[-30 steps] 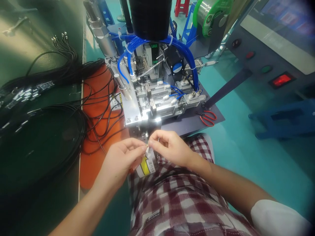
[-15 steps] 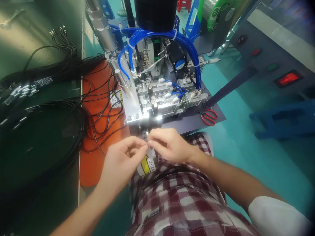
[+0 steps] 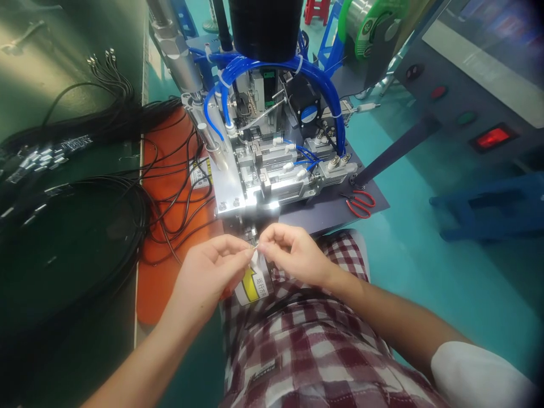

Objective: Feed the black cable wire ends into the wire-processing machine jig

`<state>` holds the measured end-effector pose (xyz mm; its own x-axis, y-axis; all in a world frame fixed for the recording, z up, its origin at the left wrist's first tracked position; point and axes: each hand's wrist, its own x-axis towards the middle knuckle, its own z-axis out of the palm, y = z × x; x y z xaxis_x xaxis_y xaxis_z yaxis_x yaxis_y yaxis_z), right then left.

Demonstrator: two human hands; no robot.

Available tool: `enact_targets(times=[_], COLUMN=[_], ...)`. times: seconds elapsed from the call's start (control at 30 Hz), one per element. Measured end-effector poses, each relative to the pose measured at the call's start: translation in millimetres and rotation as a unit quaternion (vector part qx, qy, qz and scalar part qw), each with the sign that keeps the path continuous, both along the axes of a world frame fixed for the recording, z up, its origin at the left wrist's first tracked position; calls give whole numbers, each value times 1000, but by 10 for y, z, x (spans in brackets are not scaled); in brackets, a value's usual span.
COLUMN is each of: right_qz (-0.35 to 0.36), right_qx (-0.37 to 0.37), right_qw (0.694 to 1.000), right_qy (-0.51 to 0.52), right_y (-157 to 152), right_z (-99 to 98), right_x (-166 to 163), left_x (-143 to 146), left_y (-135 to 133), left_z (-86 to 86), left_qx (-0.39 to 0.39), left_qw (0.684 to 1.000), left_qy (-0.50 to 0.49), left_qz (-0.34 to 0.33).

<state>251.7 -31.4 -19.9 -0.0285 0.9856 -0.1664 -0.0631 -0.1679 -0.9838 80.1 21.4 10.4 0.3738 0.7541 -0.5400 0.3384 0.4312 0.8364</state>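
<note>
In the head view, my left hand (image 3: 212,269) is closed in a pinch, thumb against index finger. My right hand (image 3: 295,255) pinches too, its fingertips almost meeting the left ones. A tiny, thin, pale piece (image 3: 255,247) shows between the two pinches; it is too small to name. Just beyond the fingers is the front of a metal machine (image 3: 272,190) with blue air tubes (image 3: 335,96). Under the hands lies a plate with a yellow arrow label (image 3: 250,285).
Black cables (image 3: 140,204) run across an orange mat (image 3: 157,294) and the dark table on the left. Red-handled pliers (image 3: 361,204) lie on the machine's base plate (image 3: 306,215). A solder wire spool (image 3: 361,25) and a control panel (image 3: 471,113) stand to the right.
My fingertips have drawn slightly apart, and the tiny pale piece now shows between them. My right hand has shifted a little to the right. The machine and cables stay put.
</note>
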Motion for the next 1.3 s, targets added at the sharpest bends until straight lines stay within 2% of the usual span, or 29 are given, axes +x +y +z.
enact_targets(times=[0.13, 0.3, 0.43, 0.6, 0.7, 0.77, 0.87, 0.97, 1.03, 1.1, 1.17, 1.3], right_qz=[19, 41, 44, 40, 50, 62, 74, 64, 52, 49, 57, 77], right_qx=[1, 71, 115, 78, 69, 96, 182, 230, 176, 77, 5, 6], right_qw=[1000, 989, 983, 993, 989, 979, 955, 944, 964, 987, 994, 988], right_qy=[-13, -121, -138, -83, -122, -166, -220, -229, -192, -129, -88, -135], right_y=[-4, 7, 32, 53, 68, 80, 93, 93, 86, 78, 72, 76], right_z=[5, 57, 41, 7, 44, 72, 83, 79, 95, 133, 184, 260], right_x=[26, 65, 47, 28, 61, 97, 137, 128, 98, 69, 57, 85], left_x=[-8, 0, 4, 10, 19, 20, 11, -2, -5, -2, 2, 6], left_y=[-2, 16, 33, 50, 54, 55, 55, 48, 35, 19, 5, -2], left_z=[-10, 2, 8, 31, 42, 42, 29, 13, 11, 17, 26, 35], left_qx=[-4, -5, -16, -32, -41, -40, -34, -25, -13, -1, 15, 36], left_qw=[1000, 1000, 1000, 999, 999, 999, 999, 1000, 1000, 1000, 999, 999], left_qy=[6, 5, -8, -8, -6, -4, -1, 0, 7, 19, 26, 34], left_qz=[3, -5, -15, -7, -4, -4, -3, -9, -12, -13, -14, -22])
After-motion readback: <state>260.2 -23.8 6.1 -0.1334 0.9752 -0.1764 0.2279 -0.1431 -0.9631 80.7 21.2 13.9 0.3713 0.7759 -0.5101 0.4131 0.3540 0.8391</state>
